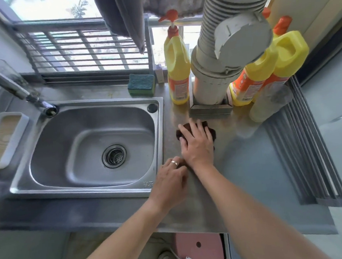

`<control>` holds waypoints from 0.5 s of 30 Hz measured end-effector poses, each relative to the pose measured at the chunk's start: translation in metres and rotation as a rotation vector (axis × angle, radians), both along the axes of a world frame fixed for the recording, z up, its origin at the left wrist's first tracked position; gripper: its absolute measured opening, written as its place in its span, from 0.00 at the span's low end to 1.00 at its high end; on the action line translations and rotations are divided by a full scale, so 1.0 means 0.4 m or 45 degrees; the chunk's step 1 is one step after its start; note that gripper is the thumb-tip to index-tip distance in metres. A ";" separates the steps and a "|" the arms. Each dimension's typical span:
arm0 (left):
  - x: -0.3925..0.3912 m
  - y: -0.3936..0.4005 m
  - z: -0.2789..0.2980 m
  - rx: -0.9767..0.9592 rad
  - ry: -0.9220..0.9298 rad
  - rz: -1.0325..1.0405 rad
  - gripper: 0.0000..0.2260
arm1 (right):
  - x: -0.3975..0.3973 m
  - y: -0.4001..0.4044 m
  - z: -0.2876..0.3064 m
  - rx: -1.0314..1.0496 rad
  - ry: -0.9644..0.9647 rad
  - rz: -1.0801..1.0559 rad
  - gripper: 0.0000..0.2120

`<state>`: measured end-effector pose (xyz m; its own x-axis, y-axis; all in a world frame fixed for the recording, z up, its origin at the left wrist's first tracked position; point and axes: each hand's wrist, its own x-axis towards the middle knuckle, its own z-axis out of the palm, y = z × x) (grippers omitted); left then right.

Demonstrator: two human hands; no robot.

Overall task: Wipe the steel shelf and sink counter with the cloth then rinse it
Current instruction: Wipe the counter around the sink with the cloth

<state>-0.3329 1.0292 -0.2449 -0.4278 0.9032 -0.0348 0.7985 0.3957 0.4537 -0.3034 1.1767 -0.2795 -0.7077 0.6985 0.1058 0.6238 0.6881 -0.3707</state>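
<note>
Beside the sink (91,146), right hand (197,143) lies flat, half-hiding cloth (211,130); left hand's (169,179) grip unclear.

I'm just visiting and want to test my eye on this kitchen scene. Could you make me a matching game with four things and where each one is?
Things:
1. cloth
2. sponge
3. strainer
4. left hand

Places:
A. bottom of the sink
B. under the right hand
C. behind the sink, below the window
D. on the counter by the sink's right rim

Pairs: 1-B, 2-C, 3-A, 4-D
</note>
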 end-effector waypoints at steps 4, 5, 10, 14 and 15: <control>-0.007 -0.046 0.000 0.100 0.086 0.088 0.06 | 0.005 -0.054 0.001 -0.084 0.094 0.204 0.18; -0.006 -0.058 0.001 0.117 0.101 0.135 0.06 | 0.013 -0.070 0.000 -0.096 0.123 0.251 0.17; 0.005 -0.103 0.009 0.145 0.156 0.199 0.10 | 0.073 -0.144 -0.006 -0.126 0.185 0.317 0.17; 0.027 -0.121 0.013 0.191 0.170 0.204 0.07 | 0.154 -0.195 -0.007 -0.124 0.194 0.376 0.19; 0.031 -0.123 0.010 0.198 0.166 0.212 0.06 | 0.177 -0.210 -0.005 -0.131 0.195 0.359 0.20</control>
<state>-0.3206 0.9799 -0.2407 -0.5630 0.8100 0.1643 0.7839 0.4603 0.4167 -0.2327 1.0927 -0.2816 -0.8561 0.4899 0.1647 0.3459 0.7798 -0.5218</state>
